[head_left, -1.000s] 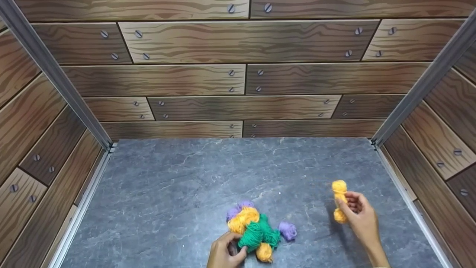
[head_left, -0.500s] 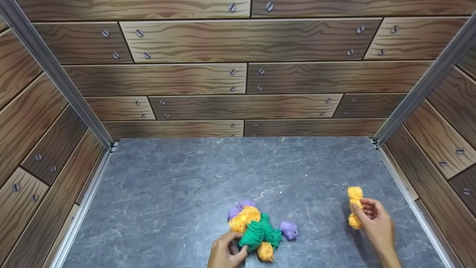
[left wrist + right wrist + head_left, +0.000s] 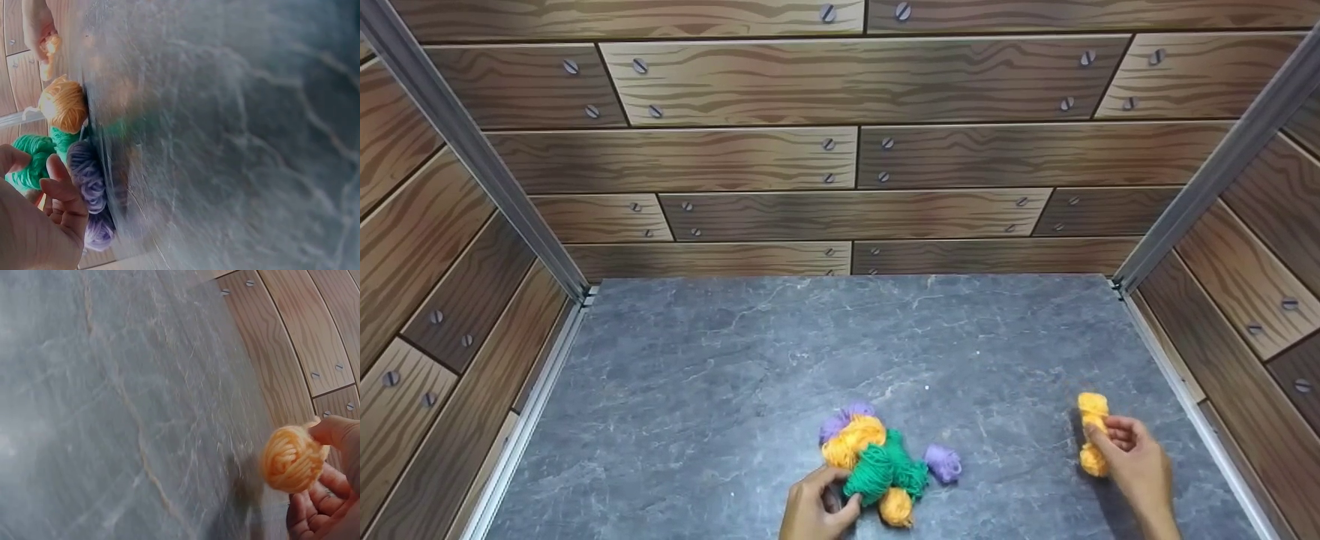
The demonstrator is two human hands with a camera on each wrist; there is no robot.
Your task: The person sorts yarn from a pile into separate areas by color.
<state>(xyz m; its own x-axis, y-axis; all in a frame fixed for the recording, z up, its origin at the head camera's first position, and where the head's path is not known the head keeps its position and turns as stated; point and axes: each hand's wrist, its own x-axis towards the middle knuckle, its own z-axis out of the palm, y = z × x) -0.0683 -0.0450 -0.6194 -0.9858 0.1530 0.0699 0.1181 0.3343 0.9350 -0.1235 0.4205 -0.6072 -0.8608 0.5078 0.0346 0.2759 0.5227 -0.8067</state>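
At the right of the head view, my right hand (image 3: pixel 1138 459) pinches a yellow-orange yarn bundle (image 3: pixel 1093 459) by its narrow middle, thumb against fingers. A shadow lies beside the bundle, which looks held above the surface. The right wrist view shows the rounded end of this yarn bundle (image 3: pixel 291 460). Near the front centre, my left hand (image 3: pixel 819 504) has thumb and fingertips around the near side of a green yarn ball (image 3: pixel 870 474) in a heap. Another green yarn bundle (image 3: pixel 906 466), an orange yarn bundle (image 3: pixel 855 441) and purple yarn (image 3: pixel 834 426) press against it.
A small orange yarn ball (image 3: pixel 895 507) touches the heap's front, and a purple yarn ball (image 3: pixel 943 463) lies just right of it. The grey marbled tabletop (image 3: pixel 750 352) is bounded by wood-plank-patterned walls (image 3: pixel 735 161) with metal rails (image 3: pixel 536 405) along the sides.
My right hand has carried the yellow-orange yarn bundle to the right, then nearer the front. My left hand and the yarn heap have stayed in place.
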